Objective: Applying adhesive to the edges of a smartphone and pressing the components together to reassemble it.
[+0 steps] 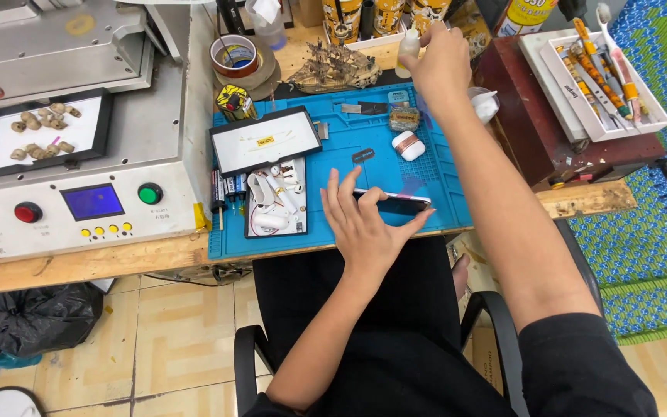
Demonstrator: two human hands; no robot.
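My left hand (pixel 364 220) rests on a dark smartphone (pixel 399 202), pinning it flat near the front edge of the blue work mat (pixel 333 166). My right hand (pixel 441 58) reaches to the back of the bench and grips a small white plastic bottle (pixel 408 45). A small white earbud-style case (pixel 408 145) lies on the mat between the two hands. A tiny dark part (pixel 363 155) sits on the mat just above my left fingers.
A grey machine (pixel 71 116) with red and green buttons fills the left. A black-framed white tray (pixel 265 140), a parts tray (pixel 275 197), a tape roll (pixel 235 56), a model ship (pixel 333 68) and a white tool tray (pixel 600 69) on a dark red box surround the mat.
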